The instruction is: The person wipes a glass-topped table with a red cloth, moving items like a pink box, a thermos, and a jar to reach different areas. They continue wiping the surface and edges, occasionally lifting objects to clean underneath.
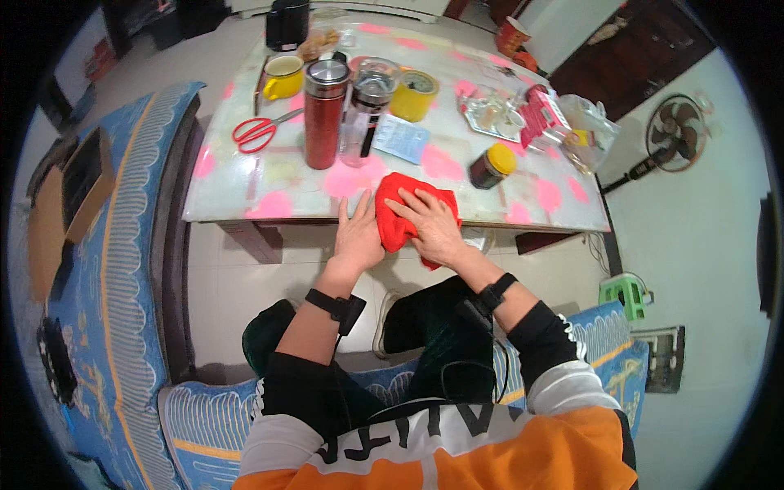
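Note:
A crumpled red cloth [392,211] lies at the front edge of the table, with part of it hanging over. My right hand [433,229] rests on top of it, fingers spread across the fabric and holding it down. Just left of the cloth is my left hand [358,237], palm down at the table edge, its fingers apart and nothing visible in them. Its thumb side borders the cloth; whether they touch I cannot tell. Beyond my hands stand a red thermos flask [321,125] and a clear bottle [355,131]. A dark jar with a yellow lid [501,159] stands to the right.
On the covered table [245,196] are red-handled scissors [254,136], a yellow mug [283,78], a roll of yellow tape [414,98], a bluish packet [401,139], a small tray [481,125], a pink box [542,122] and a plastic bag [594,135]. A sofa [131,245] borders the left.

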`<state>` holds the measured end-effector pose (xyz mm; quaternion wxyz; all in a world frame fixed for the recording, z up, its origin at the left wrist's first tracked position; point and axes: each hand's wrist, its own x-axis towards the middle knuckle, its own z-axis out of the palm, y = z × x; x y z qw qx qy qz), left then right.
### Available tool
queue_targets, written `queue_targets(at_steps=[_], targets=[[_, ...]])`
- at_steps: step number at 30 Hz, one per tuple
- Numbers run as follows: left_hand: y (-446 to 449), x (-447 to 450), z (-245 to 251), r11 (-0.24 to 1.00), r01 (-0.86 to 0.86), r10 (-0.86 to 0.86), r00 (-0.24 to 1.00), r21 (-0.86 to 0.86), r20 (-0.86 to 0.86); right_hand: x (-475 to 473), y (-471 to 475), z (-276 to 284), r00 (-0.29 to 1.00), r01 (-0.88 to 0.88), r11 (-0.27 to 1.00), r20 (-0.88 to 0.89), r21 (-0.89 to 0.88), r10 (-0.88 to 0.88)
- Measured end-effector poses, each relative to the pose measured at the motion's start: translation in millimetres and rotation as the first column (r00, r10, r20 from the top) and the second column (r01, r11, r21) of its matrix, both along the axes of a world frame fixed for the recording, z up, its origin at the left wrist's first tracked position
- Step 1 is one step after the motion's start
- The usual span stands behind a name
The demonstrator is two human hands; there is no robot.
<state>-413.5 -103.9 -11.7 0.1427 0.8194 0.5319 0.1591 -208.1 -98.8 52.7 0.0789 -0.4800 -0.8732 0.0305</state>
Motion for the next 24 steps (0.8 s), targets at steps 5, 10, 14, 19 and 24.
queue_targets(at_steps=[5,10,14,19,24], targets=[[-3.5,-14.6,0.8,0.998,-0.049,0.054,0.991,0.046,-0.12,-6.9,10.1,-13.2,0.998,0.002,0.991,0.068,-0.131,0.007],[-0.6,-43.4,9.3,0.954,-0.299,0.298,0.953,-0.015,-0.056,9.2,-0.1,-24.0,0.999,-0.027,0.999,-0.041,-0.04,0.025],[-3.6,-81.5,19.7,0.884,-0.462,0.452,0.884,-0.076,-0.12,-29.1,5.1,-32.4,0.989,-0.132,0.99,-0.069,-0.053,0.128],[-9.3,-138.4,34.2,0.713,-0.688,0.675,0.726,-0.136,-0.128,-112.3,11.3,-42.0,0.953,-0.268,0.963,-0.149,-0.006,0.264],[-15.2,-167.3,43.4,0.619,-0.763,0.779,0.565,-0.188,0.273,-189.3,21.5,-47.1,0.924,-0.336,0.942,-0.189,0.014,0.333]])
